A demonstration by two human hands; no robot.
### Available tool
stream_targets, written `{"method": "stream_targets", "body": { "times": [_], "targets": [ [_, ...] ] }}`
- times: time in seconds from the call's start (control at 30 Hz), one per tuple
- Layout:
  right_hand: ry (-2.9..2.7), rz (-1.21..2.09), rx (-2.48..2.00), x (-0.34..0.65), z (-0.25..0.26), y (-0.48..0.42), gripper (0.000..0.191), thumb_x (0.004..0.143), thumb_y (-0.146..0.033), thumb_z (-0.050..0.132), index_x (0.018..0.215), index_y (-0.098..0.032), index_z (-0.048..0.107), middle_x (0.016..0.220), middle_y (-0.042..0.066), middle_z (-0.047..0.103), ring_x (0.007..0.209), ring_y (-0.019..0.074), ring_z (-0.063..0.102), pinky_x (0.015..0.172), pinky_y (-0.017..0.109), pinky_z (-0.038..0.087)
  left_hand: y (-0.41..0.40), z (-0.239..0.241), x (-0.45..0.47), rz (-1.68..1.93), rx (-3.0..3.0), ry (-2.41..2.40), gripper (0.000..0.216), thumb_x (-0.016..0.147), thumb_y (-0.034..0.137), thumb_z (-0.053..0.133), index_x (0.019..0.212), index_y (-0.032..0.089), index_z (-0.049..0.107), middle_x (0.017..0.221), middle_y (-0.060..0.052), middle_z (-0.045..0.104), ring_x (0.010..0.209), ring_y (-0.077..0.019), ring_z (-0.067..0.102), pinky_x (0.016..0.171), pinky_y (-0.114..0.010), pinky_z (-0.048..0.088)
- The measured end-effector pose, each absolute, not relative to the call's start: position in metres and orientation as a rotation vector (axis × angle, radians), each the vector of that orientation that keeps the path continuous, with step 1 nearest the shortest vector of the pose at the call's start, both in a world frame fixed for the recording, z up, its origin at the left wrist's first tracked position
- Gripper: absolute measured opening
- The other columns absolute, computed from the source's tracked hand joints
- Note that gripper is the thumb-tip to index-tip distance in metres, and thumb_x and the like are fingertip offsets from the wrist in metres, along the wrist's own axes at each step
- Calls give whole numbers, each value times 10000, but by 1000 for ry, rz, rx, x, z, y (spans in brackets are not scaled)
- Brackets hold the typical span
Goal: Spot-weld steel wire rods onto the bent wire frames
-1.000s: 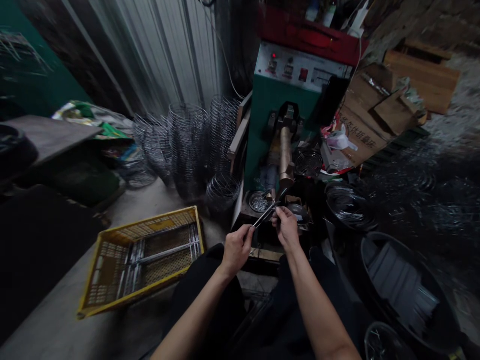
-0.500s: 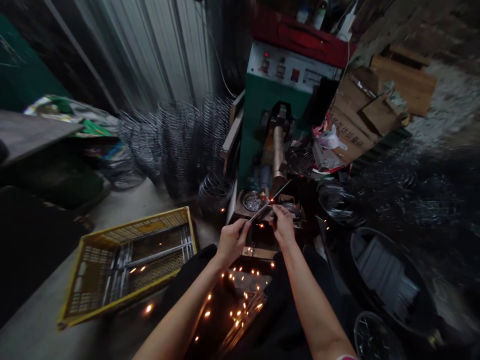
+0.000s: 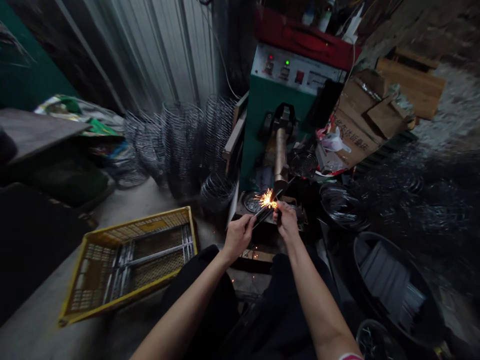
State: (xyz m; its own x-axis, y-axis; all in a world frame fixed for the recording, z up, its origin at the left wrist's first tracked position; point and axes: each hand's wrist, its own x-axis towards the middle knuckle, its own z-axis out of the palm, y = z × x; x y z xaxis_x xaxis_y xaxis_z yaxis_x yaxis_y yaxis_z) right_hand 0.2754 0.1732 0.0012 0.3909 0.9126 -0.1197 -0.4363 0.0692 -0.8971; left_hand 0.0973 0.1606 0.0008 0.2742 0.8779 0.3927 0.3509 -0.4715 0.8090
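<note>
My left hand [image 3: 239,235] is closed on a thin metal rod [image 3: 259,213], which slants up and away toward the electrodes of a green spot welder [image 3: 258,110]. My right hand [image 3: 288,221] is pinched beside the weld point; what its fingers hold is too small and dark to make out. Bright sparks [image 3: 267,199] burst between my hands, just below the welder's brass-coloured arm [image 3: 280,155]. A round dish [image 3: 252,202] of small metal bits sits left of the sparks, partly hidden by their glow. Green and red lamps shine on the control panel [image 3: 300,70].
A yellow crate [image 3: 137,226] holding metal rods lies on the floor at left. Stacked wire baskets [image 3: 183,145] stand behind it. At right are a black tub [image 3: 362,260] with grey pieces, wire coils [image 3: 341,205] and a cardboard box [image 3: 356,125].
A burst of sparks has flared at the electrodes and the green lamp has lit. The scattered sparks over my lap have mostly gone. Both hands stay nearly in place.
</note>
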Motion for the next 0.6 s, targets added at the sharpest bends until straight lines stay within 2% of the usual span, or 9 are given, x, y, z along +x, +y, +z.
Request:
{"method": "stream_targets", "body": {
  "times": [0.2, 0.37, 0.5, 0.6],
  "targets": [
    [-709, 1100, -1231, 286, 3, 161, 430, 640, -542, 772, 721, -178, 557, 551, -59, 539, 414, 53, 444, 351, 149, 293, 161, 0, 99, 1145, 1944, 1129, 303, 944, 348, 460, 846, 150, 667, 657, -10, 614, 583, -115, 523, 589, -205, 383],
    [-829, 1116, -1466, 283, -12, 112, 497, 659, -642, 719, 741, -181, 553, 620, -29, 578, 475, 72, 498, 397, 157, 342, 162, -1, 92, 1138, 2132, 1141, 339, 961, 314, 422, 715, 158, 594, 578, 5, 544, 523, -104, 476, 553, -218, 318],
    [-984, 1299, -1563, 268, -38, 65, 526, 643, -656, 707, 812, -172, 585, 660, -14, 586, 519, 91, 521, 449, 180, 373, 150, -4, 65, 1042, 2388, 1124, 319, 982, 295, 378, 782, 161, 588, 611, -17, 592, 539, -122, 529, 550, -228, 321],
    [-1142, 1388, -1593, 259, -56, 35, 504, 699, -656, 660, 811, -170, 586, 684, 1, 589, 560, 118, 541, 511, 222, 413, 133, -13, 20, 844, 2615, 1140, 309, 973, 268, 370, 803, 161, 604, 656, -50, 640, 563, -148, 565, 529, -235, 320]
  ]
}}
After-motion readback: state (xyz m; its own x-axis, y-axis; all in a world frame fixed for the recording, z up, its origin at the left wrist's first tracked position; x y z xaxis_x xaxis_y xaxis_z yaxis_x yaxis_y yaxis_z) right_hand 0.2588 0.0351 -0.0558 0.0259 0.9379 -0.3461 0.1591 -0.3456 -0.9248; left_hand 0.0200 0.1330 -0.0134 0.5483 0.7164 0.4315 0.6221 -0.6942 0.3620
